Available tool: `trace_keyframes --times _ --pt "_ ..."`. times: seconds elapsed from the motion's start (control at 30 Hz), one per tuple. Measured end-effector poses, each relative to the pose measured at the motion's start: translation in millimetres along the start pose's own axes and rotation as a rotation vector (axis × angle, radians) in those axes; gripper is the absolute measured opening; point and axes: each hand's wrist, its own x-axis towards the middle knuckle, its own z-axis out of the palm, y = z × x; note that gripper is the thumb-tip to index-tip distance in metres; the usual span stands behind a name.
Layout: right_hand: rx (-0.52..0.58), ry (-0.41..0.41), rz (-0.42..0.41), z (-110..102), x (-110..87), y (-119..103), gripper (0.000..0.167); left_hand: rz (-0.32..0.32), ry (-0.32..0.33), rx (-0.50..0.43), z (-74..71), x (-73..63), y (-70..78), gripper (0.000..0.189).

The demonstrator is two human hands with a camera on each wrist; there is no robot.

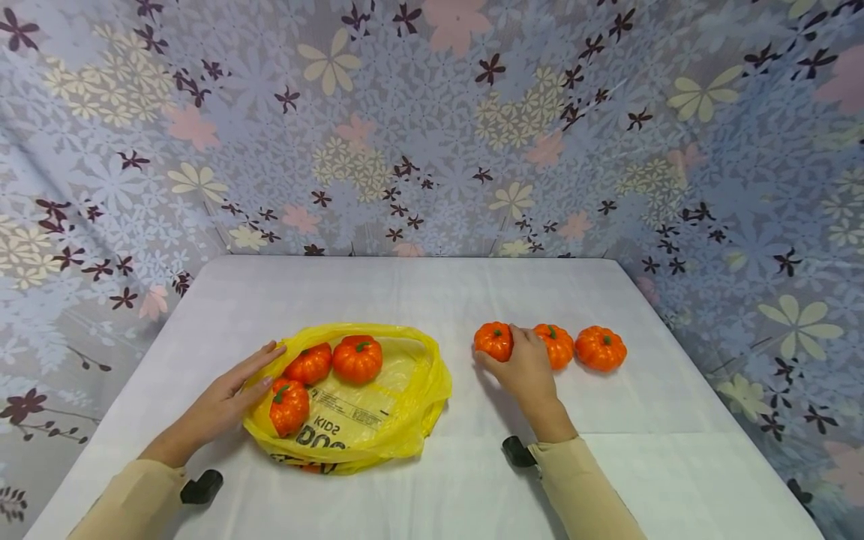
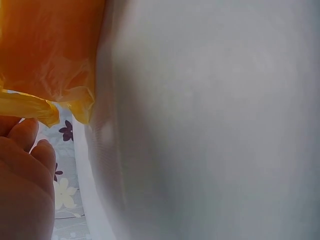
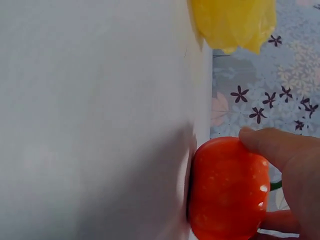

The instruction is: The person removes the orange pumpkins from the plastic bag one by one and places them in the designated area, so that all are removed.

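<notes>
A yellow plastic bag [image 1: 412,435] lies wide open on the left half of the table, dark print showing inside. Two small orange pumpkins [image 1: 358,358] rest at its back, and another [image 1: 289,407] sits by its left wall. My left hand [image 1: 223,401] holds the bag's left rim, thumb over the edge and fingers along the outside. On the right, my right hand [image 1: 529,371] grips a shiny orange pumpkin [image 3: 227,190] between thumb and fingers, low at the table surface. Its green stem shows under the palm in the right wrist view.
Two more pumpkins stand right of my right hand: a nearer one [image 1: 555,346], partly covered by the hand, and a farther one [image 1: 601,349]. White cloth covers the table [image 1: 405,292]. A flowered curtain [image 1: 432,150] rises behind and along both sides.
</notes>
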Motion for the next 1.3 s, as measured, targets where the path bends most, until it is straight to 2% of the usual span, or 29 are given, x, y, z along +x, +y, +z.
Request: trace_keyframes --times 0.2,0.33,0.5,0.67,0.83,1.0,1.3 --pt "-0.059 0.022 -0.018 -3 -2.9 -7 0.083 0.0 -0.005 -0.005 0.0 0.6 -0.6 0.051" --pt "-0.085 0.08 -0.05 -8 -3.6 -12 0.084 -0.001 -0.007 -0.007 0.3 0.9 -0.6 0.051" --pt "-0.019 0.138 -0.099 -14 -3.5 -22 0.092 0.008 0.001 0.0 0.2 0.7 -0.9 0.052" --pt "0.099 0.104 -0.093 -15 -5.4 -33 0.093 0.0 0.0 0.007 -0.3 -0.4 -1.8 0.052" --pt "0.158 0.051 -0.114 -7 -9.9 -47 0.087 -0.004 -0.003 0.005 -1.2 -1.0 -2.4 0.052" --pt "0.187 -0.004 -0.138 2 -13.9 -64 0.083 0.007 -0.005 0.0 -1.7 0.4 -3.7 0.052" --pt "0.189 -0.014 -0.183 13 -16.2 -85 0.08 0.011 0.0 0.003 -1.1 1.3 -3.3 0.052"
